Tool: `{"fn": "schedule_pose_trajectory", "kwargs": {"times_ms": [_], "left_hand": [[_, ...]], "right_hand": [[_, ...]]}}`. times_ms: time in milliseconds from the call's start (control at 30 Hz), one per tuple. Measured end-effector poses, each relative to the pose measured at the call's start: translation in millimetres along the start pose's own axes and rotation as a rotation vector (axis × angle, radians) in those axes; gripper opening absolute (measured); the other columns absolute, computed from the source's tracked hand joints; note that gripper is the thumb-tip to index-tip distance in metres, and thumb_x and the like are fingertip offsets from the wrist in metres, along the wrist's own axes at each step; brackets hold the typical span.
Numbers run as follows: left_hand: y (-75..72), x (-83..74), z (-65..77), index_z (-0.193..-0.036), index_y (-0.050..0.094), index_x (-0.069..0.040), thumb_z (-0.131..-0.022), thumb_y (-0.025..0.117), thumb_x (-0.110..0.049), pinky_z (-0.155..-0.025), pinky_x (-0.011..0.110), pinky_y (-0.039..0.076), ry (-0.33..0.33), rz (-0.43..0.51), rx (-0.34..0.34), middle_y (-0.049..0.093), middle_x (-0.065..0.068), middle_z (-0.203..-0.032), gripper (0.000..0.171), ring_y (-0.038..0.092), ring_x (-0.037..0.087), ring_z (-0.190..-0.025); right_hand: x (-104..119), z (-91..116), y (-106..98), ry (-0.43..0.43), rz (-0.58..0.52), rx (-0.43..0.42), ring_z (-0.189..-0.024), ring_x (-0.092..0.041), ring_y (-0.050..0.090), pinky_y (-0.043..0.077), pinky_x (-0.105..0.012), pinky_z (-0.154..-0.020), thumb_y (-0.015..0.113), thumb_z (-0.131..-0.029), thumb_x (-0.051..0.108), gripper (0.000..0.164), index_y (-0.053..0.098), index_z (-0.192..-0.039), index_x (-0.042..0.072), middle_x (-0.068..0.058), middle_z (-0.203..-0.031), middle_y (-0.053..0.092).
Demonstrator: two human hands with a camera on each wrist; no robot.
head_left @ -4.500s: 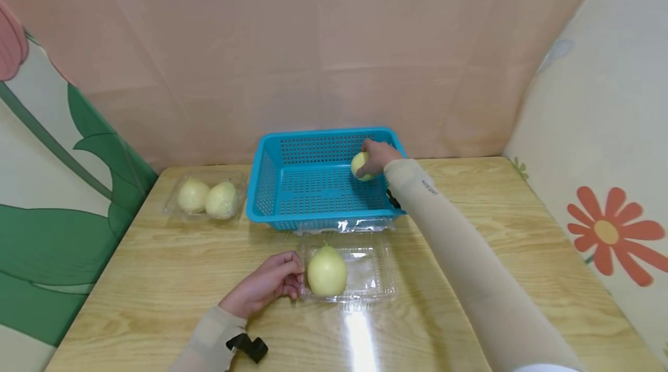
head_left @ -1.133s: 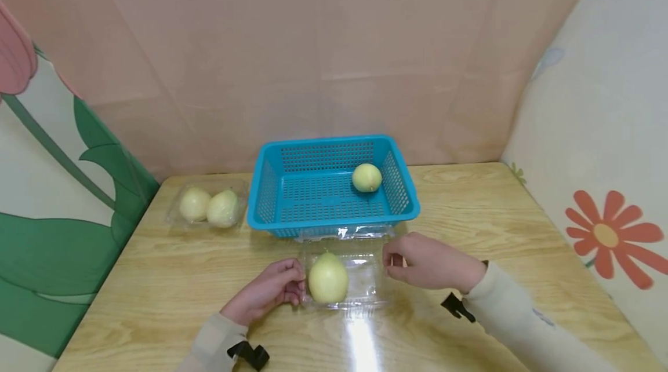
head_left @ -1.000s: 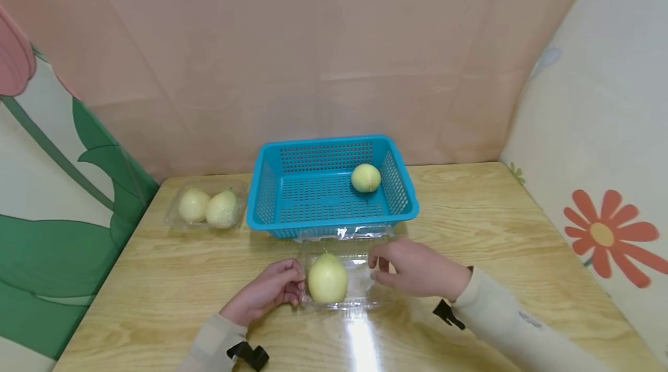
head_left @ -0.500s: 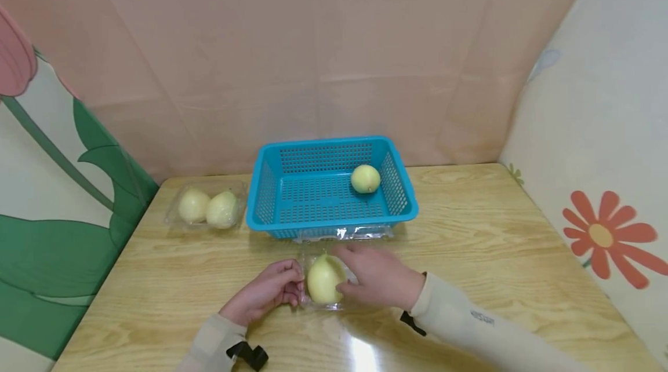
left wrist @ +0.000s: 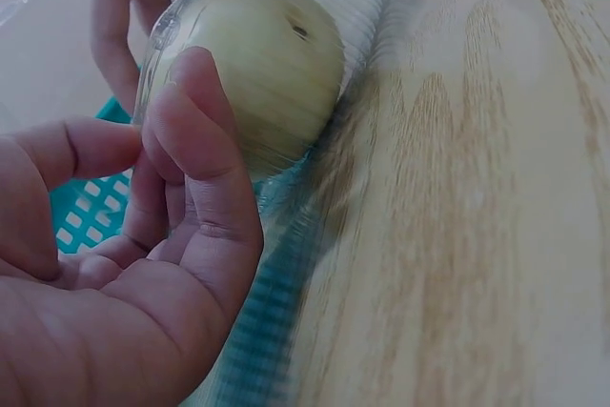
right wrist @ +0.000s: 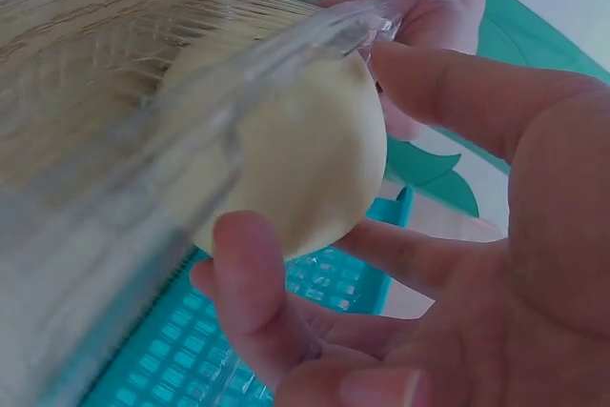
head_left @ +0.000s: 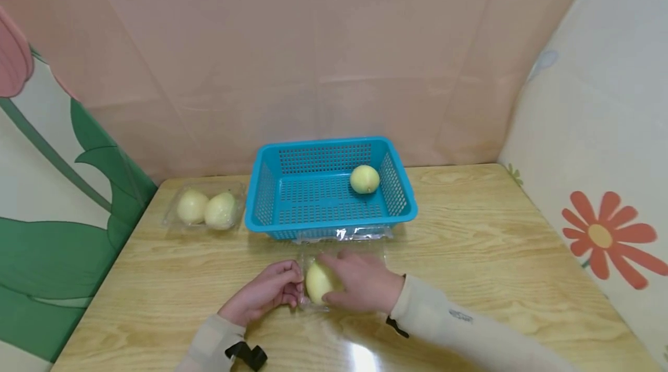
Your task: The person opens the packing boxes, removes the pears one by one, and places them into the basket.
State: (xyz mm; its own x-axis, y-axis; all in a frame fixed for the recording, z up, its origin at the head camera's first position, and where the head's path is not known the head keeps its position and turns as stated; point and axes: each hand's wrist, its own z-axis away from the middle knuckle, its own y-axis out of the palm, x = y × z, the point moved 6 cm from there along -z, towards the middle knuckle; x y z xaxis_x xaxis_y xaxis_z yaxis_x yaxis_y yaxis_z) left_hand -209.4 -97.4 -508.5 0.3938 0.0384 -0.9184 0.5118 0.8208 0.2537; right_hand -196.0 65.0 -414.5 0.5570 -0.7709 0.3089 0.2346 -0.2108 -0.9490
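Note:
A pale yellow-green pear (head_left: 319, 282) lies in the left part of a clear plastic clamshell box (head_left: 308, 305), whose lid stands open toward the basket. My left hand (head_left: 266, 291) pinches the left edge of the box between thumb and fingers; the left wrist view shows the fingertips (left wrist: 191, 131) at the plastic wall. Reaching in from the right, my right hand (head_left: 362, 282) curls its fingers and thumb around the pear. In the right wrist view the pear (right wrist: 286, 159) sits between the thumb and the fingers, partly behind clear plastic.
Behind the box stands a blue perforated basket (head_left: 261, 186) with one pear (head_left: 365, 179) at its right end. A second clear box (head_left: 172, 215) at the left holds two pears (head_left: 206, 210). A fabric backdrop (head_left: 323, 59) rises behind the wooden table (head_left: 480, 233).
My right hand has put a pear down in the basket, come back to the plastic box and moved left onto the remaining pear. The left hand stays at the box's edge.

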Motion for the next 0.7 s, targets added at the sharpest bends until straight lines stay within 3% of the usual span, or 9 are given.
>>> {"fn": "schedule_pose_trajectory", "kwargs": {"times_ms": [300,700], "left_hand": [[0.6,-0.9,0.9,-0.092,0.051,-0.009,-0.1,0.051,-0.013,-0.062,0.023,0.052,-0.004,0.006,0.014,0.059,0.002,-0.084,0.009,0.059,0.01,-0.068],[0.2,-0.2,0.5,-0.093,0.052,-0.009,-0.1,0.051,-0.013,-0.063,0.023,0.052,-0.011,0.002,0.001,0.06,0.003,-0.084,0.008,0.06,0.011,-0.069]], "right_hand": [[0.2,-4.2,2.6,0.02,0.008,-0.009,-0.07,-0.013,0.057,0.043,-0.028,-0.053,0.081,-0.076,0.045,0.069,0.056,-0.134,0.019,-0.005,-0.092,0.066],[-2.6,-9.8,4.6,0.051,-0.032,0.011,-0.074,-0.014,0.058,0.044,-0.027,-0.054,0.082,-0.074,0.044,0.069,0.055,-0.131,0.019,-0.004,-0.1,0.065]]}}
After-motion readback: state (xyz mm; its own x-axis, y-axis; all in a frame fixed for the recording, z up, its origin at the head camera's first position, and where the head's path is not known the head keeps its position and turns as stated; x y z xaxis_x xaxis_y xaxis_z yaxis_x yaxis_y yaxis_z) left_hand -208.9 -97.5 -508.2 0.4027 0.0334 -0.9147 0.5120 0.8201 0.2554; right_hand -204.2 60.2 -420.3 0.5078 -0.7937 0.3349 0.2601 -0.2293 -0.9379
